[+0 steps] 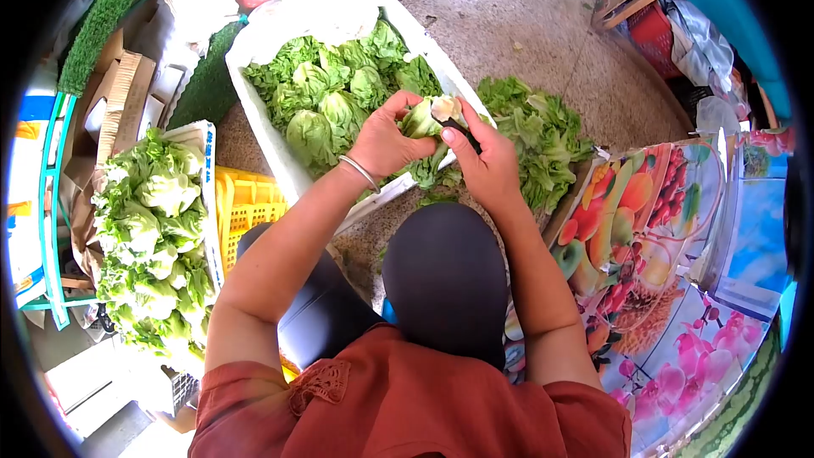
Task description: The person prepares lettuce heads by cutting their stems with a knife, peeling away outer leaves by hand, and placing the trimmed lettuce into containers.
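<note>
Over the right edge of a white foam box (263,148), my left hand (386,140) has its fingers wrapped round a green lettuce head (418,121). The pale cut stem end (446,108) of this head points toward my right hand (490,161). In my right hand is a small knife (460,131) with a black handle; its blade is too small to make out against the stem. Several lettuce heads (339,114) lie in the foam box below my hands. Loose lettuce leaves (538,136) are piled on the floor just beyond my right hand.
To the left stands a crate heaped with lettuce (161,237), beside a yellow plastic crate (246,208). A fruit-and-flower-printed panel (636,246) stands on the right. A red basket (655,42) is at the upper right. Cardboard (127,102) leans at the upper left.
</note>
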`<action>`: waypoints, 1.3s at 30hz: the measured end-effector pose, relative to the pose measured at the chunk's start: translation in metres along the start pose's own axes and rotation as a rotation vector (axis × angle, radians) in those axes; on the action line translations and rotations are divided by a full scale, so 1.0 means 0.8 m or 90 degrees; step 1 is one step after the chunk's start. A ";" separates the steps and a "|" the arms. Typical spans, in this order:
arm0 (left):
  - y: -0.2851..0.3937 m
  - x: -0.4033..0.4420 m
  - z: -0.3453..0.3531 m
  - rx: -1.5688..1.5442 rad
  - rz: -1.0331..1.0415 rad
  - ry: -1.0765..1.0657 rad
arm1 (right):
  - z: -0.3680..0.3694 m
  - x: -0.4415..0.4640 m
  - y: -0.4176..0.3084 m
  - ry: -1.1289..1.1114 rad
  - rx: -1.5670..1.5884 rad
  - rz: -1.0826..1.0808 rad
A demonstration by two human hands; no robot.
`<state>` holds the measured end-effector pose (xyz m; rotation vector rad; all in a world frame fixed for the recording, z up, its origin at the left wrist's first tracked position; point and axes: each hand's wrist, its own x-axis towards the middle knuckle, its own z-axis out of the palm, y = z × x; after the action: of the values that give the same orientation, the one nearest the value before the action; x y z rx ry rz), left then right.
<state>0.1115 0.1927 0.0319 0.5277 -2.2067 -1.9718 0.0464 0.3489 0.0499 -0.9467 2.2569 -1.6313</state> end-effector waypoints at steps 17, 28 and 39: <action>0.013 -0.010 0.002 0.083 0.048 0.022 | -0.031 -0.006 0.078 -0.079 0.374 0.318; 0.020 -0.014 -0.005 -0.024 0.287 0.084 | -0.028 0.018 0.034 -0.021 0.210 0.242; 0.052 -0.048 -0.049 0.108 0.315 0.176 | 0.007 0.033 -0.009 -0.096 0.158 0.034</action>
<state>0.1530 0.1727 0.0833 0.2214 -2.0839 -1.3841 0.0313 0.3272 0.0600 -0.9051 1.9125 -1.7044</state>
